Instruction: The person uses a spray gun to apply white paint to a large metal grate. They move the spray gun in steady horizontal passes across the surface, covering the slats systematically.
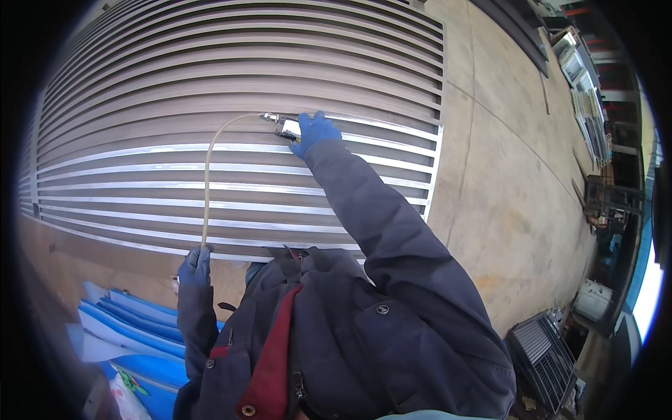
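A large panel of long parallel metal slats (231, 87) lies in front of me. The slats on its near side look bright and shiny, while those further away are a dull grey-brown. My right hand (316, 134), in a blue glove, reaches out over the panel's right half and grips a small silver air tool (289, 129). From the fitting at the tool's left end, a pale hose (208, 168) curves down to my left hand (196, 266). Also gloved in blue, that hand is closed around the hose at the panel's near edge. My right fingers partly cover the tool.
Blue and white sheets (136, 329) are piled at the lower left. Concrete floor (504, 161) runs along the panel's right side. Further right are stacked pale sheets or frames (591, 105), a slatted dark frame (542, 360) and a whitish container (595, 299). A dark beam (514, 31) lies at the top right.
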A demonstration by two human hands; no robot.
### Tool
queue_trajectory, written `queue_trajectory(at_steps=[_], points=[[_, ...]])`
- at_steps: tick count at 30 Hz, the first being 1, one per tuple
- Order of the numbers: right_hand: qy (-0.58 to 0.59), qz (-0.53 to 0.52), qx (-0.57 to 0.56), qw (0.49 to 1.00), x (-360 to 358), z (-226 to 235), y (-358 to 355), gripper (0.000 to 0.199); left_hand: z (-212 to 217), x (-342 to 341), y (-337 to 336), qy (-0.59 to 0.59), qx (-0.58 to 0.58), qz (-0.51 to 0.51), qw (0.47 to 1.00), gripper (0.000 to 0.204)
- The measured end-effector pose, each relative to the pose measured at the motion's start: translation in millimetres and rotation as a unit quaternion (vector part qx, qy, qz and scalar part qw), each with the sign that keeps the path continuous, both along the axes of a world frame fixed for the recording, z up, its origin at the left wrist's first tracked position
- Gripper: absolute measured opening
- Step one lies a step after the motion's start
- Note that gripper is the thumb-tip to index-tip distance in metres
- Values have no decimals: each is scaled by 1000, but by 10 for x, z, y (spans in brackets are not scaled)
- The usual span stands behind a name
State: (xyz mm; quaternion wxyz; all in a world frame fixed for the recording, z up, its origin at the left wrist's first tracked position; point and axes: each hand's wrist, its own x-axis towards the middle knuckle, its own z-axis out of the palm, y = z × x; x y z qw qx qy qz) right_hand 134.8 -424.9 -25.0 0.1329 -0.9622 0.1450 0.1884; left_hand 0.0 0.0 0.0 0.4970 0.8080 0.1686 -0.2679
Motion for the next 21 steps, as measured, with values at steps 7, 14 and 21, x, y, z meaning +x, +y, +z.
queue_trajectory(at_steps=[7,14,21], points=[[-43,-109,-35,992,-657,-76,-1011,64,230,-2,-927,-10,-12,-148,989,28],[3,-217,-104,971,-1522,4,-2386,66,252,186,-1679,-32,-13,-326,945,33],[-23,-205,-90,974,-1289,-75,-1972,65,141,137,-1374,-102,-40,-266,958,30]])
